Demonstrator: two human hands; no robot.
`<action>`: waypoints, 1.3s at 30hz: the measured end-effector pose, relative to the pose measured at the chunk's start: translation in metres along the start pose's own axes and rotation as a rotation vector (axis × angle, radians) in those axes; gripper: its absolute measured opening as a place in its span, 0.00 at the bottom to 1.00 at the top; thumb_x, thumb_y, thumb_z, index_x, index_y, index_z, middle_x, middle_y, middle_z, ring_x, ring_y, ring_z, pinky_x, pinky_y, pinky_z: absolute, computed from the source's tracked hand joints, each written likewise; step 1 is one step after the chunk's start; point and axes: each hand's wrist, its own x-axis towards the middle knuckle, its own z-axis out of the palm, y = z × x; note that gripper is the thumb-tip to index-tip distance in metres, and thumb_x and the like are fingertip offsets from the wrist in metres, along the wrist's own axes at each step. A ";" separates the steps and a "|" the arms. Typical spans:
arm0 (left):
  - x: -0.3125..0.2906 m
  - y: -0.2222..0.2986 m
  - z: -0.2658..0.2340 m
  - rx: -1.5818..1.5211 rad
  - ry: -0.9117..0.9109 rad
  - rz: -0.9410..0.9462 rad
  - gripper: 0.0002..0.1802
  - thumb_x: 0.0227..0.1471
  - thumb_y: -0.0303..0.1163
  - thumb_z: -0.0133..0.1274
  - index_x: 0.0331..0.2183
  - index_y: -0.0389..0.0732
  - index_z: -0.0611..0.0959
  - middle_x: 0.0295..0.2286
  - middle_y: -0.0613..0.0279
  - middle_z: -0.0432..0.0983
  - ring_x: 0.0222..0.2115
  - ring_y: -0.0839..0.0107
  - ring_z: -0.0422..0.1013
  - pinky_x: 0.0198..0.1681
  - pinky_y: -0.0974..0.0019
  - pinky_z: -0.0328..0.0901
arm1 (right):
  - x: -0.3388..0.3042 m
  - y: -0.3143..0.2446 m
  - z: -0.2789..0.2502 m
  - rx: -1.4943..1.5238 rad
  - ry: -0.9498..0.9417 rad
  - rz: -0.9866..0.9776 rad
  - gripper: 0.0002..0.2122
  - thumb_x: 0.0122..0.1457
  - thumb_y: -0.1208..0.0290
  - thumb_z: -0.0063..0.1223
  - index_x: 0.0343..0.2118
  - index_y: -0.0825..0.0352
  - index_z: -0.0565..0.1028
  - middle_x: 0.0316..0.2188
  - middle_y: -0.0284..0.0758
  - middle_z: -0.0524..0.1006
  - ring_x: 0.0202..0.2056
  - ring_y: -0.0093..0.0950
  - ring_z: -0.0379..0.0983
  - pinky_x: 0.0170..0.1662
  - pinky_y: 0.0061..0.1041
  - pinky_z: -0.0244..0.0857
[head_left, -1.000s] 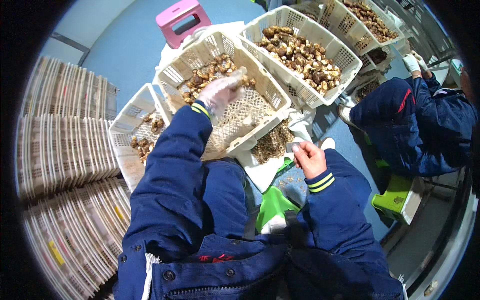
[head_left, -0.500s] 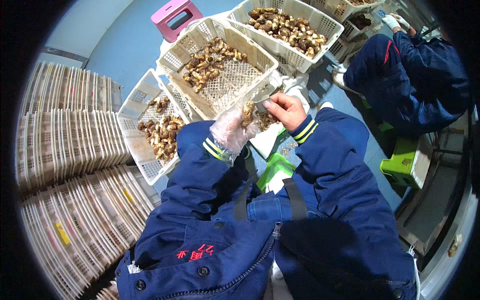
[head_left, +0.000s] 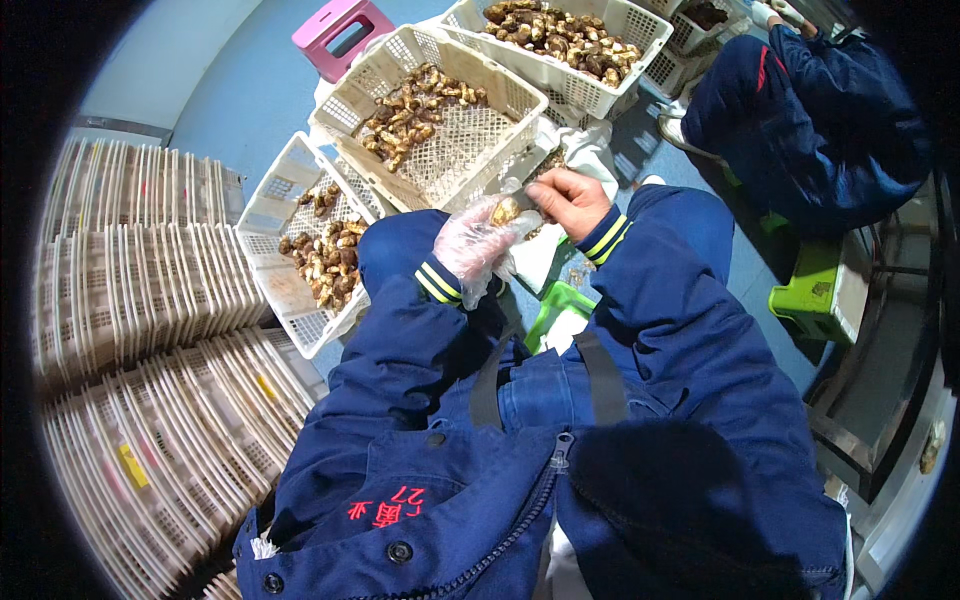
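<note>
Seen from above, a person in a dark blue padded jacket [head_left: 690,340] sat with both hands close together in front of the lap. The left hand [head_left: 470,245], in a thin clear glove, was closed around a single brown-and-cream mushroom [head_left: 505,211], which showed at the fingertips. The right hand [head_left: 577,203], bare, was narrowed to a pinch just beside it; whether it held a small tool could not be told. Ahead stood a white slatted crate [head_left: 465,140] partly covered with loose mushrooms [head_left: 415,115]; to its left was a second crate [head_left: 270,285] with a small pile, and beyond, to the right, a fuller crate [head_left: 590,95]. A co-worker [head_left: 810,130] sat farther right. The step in hand looked like trimming or cleaning this one mushroom; the next move seemed to call for a steady left hold and careful, close work by the right fingers
</note>
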 end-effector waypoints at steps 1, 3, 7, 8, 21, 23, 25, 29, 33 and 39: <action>-0.001 -0.002 -0.003 0.052 0.002 -0.018 0.25 0.46 0.31 0.54 0.47 0.36 0.68 0.26 0.70 0.72 0.16 0.85 0.62 0.18 0.81 0.56 | -0.002 -0.001 0.003 -0.009 -0.046 0.040 0.08 0.54 0.69 0.52 0.27 0.69 0.74 0.17 0.25 0.70 0.21 0.13 0.61 0.25 0.16 0.58; 0.000 -0.003 0.000 0.084 0.050 -0.020 0.23 0.46 0.28 0.54 0.46 0.38 0.70 0.22 0.73 0.70 0.16 0.85 0.62 0.17 0.81 0.56 | -0.001 0.016 -0.001 0.012 -0.014 0.072 0.08 0.55 0.68 0.52 0.27 0.69 0.73 0.17 0.23 0.68 0.20 0.12 0.60 0.23 0.14 0.56; 0.004 -0.011 -0.002 0.051 0.120 -0.017 0.23 0.46 0.25 0.54 0.47 0.40 0.71 0.19 0.74 0.68 0.16 0.84 0.61 0.18 0.80 0.57 | 0.006 0.028 -0.007 -0.132 0.042 -0.045 0.08 0.55 0.69 0.51 0.25 0.69 0.73 0.16 0.22 0.66 0.20 0.13 0.58 0.24 0.16 0.55; 0.006 -0.012 -0.004 0.073 0.110 -0.017 0.24 0.46 0.25 0.54 0.47 0.41 0.70 0.19 0.73 0.68 0.16 0.84 0.61 0.18 0.80 0.57 | 0.003 0.022 -0.006 -0.109 -0.033 0.002 0.08 0.54 0.68 0.52 0.25 0.69 0.74 0.17 0.25 0.69 0.21 0.15 0.62 0.26 0.18 0.58; 0.016 -0.024 -0.006 0.143 0.109 0.075 0.25 0.45 0.22 0.53 0.48 0.40 0.69 0.20 0.71 0.69 0.16 0.83 0.62 0.19 0.80 0.58 | 0.014 0.038 -0.021 -0.279 0.038 -0.006 0.09 0.52 0.66 0.53 0.26 0.68 0.74 0.18 0.32 0.73 0.23 0.20 0.67 0.28 0.22 0.62; 0.017 -0.038 -0.016 0.175 0.116 0.126 0.25 0.45 0.21 0.53 0.48 0.39 0.69 0.22 0.71 0.69 0.16 0.84 0.62 0.20 0.80 0.58 | 0.007 0.031 -0.011 -0.098 -0.101 -0.016 0.09 0.52 0.67 0.53 0.25 0.68 0.74 0.18 0.32 0.73 0.23 0.19 0.67 0.28 0.22 0.62; 0.021 -0.045 -0.015 0.191 0.123 0.125 0.25 0.45 0.21 0.53 0.48 0.38 0.70 0.25 0.70 0.71 0.18 0.84 0.63 0.21 0.80 0.58 | 0.009 0.053 -0.014 -0.102 -0.008 0.052 0.09 0.52 0.67 0.53 0.25 0.68 0.74 0.18 0.31 0.72 0.22 0.19 0.66 0.28 0.22 0.62; 0.021 -0.053 -0.023 0.165 0.113 0.254 0.25 0.45 0.21 0.52 0.48 0.37 0.69 0.36 0.66 0.71 0.23 0.84 0.64 0.24 0.80 0.61 | 0.010 0.040 -0.014 -0.175 0.025 -0.016 0.10 0.52 0.66 0.53 0.26 0.68 0.74 0.16 0.31 0.72 0.21 0.18 0.65 0.27 0.22 0.62; 0.018 -0.042 -0.015 0.122 0.095 0.173 0.26 0.46 0.20 0.51 0.49 0.36 0.68 0.39 0.64 0.70 0.25 0.84 0.65 0.26 0.80 0.61 | 0.013 0.047 -0.017 -0.330 0.126 -0.046 0.09 0.51 0.66 0.54 0.25 0.68 0.75 0.17 0.33 0.73 0.21 0.19 0.67 0.27 0.22 0.63; 0.016 -0.025 -0.010 0.112 0.064 0.060 0.26 0.46 0.20 0.51 0.49 0.36 0.67 0.36 0.66 0.70 0.22 0.84 0.63 0.25 0.80 0.61 | 0.009 0.043 -0.013 -0.152 -0.034 0.036 0.08 0.54 0.69 0.53 0.27 0.69 0.73 0.18 0.25 0.70 0.22 0.15 0.63 0.25 0.18 0.59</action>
